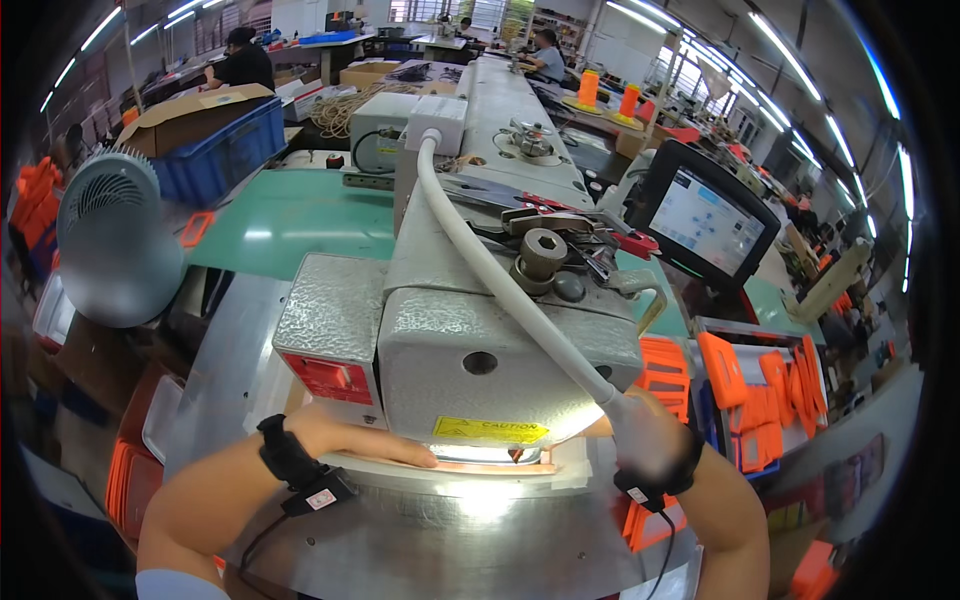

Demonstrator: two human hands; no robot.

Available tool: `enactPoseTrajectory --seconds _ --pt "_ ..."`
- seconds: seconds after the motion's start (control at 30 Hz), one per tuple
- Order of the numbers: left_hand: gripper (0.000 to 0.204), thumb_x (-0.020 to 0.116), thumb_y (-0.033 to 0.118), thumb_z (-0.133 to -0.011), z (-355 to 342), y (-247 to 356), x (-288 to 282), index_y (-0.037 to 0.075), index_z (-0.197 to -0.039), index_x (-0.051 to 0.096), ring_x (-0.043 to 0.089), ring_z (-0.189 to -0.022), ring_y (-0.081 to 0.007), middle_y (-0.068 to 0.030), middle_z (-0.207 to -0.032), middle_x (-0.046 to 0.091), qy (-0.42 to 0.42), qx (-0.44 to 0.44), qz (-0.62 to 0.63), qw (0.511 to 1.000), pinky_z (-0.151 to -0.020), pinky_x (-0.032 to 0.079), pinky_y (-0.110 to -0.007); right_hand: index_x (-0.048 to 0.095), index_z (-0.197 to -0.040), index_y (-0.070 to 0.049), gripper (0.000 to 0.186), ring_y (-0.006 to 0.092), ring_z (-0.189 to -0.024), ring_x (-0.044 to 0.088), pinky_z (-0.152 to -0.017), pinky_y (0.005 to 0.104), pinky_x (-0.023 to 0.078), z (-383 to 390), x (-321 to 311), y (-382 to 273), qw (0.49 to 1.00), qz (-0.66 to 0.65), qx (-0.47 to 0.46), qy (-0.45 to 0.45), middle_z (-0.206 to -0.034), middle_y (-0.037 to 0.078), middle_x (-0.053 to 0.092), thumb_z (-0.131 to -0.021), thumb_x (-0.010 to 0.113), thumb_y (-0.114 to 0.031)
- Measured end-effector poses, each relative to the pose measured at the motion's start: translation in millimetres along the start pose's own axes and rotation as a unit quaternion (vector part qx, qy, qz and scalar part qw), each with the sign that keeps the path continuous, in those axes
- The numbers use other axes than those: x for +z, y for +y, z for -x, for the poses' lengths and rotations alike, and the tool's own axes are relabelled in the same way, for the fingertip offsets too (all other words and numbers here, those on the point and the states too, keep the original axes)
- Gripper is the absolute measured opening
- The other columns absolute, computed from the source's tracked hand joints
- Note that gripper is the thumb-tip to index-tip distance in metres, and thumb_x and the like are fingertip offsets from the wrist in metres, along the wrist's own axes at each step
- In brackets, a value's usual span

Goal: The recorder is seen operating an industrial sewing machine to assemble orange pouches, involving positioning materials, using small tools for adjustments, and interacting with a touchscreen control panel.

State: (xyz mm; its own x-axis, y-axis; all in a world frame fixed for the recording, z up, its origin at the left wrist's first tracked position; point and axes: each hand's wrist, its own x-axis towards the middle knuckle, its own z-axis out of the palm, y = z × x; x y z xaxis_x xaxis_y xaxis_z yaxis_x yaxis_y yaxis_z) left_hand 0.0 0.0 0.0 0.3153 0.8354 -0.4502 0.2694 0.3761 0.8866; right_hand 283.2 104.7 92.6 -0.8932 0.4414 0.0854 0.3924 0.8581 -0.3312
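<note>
My left hand [370, 440] lies with its fingers stretched along a long pale strip [480, 468] under the head of a grey sewing machine [455, 340], below its yellow warning label. My right hand [596, 426] reaches to the right end of the machine head, mostly hidden behind a white hose and lamp [510, 280], so its fingers cannot be made out clearly. A steel work plate [420, 530] spans the space between my forearms. Scissors and loose tools [545, 240] lie on top of the machine.
A grey fan [115, 230] and a blue crate with cardboard [220, 140] stand left; orange pieces are stacked at left [135, 480] and in a right-hand tray [760, 400]. A screen [700, 215] stands right. Other people [240, 65] sit farther back.
</note>
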Motion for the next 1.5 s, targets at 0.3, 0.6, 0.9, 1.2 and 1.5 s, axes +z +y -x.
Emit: enactPoseTrajectory --seconds 0.3,0.6,0.9,1.2,1.5 --pt "0.087 0.078 0.06 -0.076 0.5 12.8 8.4 0.0 -0.135 0.056 0.056 -0.123 -0.0318 -0.0204 -0.13 0.062 0.028 0.058 -0.161 0.985 -0.103 0.043 -0.035 0.061 -0.123 -0.01 0.037 0.0245 -0.11 0.06 -0.114 0.0537 0.022 3.4 61.2 93.6 0.96 -0.216 0.137 -0.118 -0.103 0.011 0.067 -0.091 0.067 -0.027" --pt "0.104 0.063 0.068 -0.082 -7.5 4.1 14.4 -0.003 -0.151 0.03 0.039 -0.14 -0.0384 -0.0279 -0.15 0.04 -0.033 0.045 -0.42 0.906 -0.114 0.034 -0.044 0.035 -0.142 0.006 0.118 0.0477 -0.137 0.035 -0.117 0.0525 0.021 4.4 54.5 82.0 0.976 -0.051 0.071 -0.199 -0.144 0.031 0.042 -0.059 0.087 -0.06" --pt "0.079 0.068 0.053 -0.084 81.7 -17.8 81.9 0.002 -0.14 0.049 0.034 -0.142 -0.0422 -0.0273 -0.145 0.045 0.222 0.168 -0.558 0.782 -0.106 0.03 -0.068 0.041 -0.141 0.007 0.082 0.0366 -0.127 0.05 -0.104 0.0626 0.033 90.8 103.7 -27.1 0.965 0.178 0.183 0.055 -0.136 0.024 0.049 -0.083 0.074 -0.04" --pt "0.033 0.064 0.012 -0.085 104.0 -39.7 65.2 -0.006 -0.111 0.056 0.062 -0.087 -0.0441 -0.0234 -0.095 0.061 0.461 0.046 -0.362 0.809 -0.075 0.05 -0.05 0.058 -0.095 0.005 0.033 0.041 -0.073 0.065 -0.063 0.0468 0.053 87.0 105.2 -37.7 0.973 0.052 0.214 0.067 -0.082 0.021 0.064 -0.084 0.07 -0.023" --pt "0.058 0.06 0.006 -0.088 156.9 -33.8 82.9 -0.008 -0.141 0.042 0.065 -0.088 -0.0315 -0.0235 -0.114 0.063 0.493 0.057 -0.073 0.865 -0.079 0.053 -0.038 0.055 -0.101 0.007 0.028 0.0468 -0.074 0.065 -0.067 0.0524 0.05 50.2 123.5 -36.4 0.983 -0.069 0.172 0.008 -0.075 0.029 0.064 -0.089 0.065 -0.015"
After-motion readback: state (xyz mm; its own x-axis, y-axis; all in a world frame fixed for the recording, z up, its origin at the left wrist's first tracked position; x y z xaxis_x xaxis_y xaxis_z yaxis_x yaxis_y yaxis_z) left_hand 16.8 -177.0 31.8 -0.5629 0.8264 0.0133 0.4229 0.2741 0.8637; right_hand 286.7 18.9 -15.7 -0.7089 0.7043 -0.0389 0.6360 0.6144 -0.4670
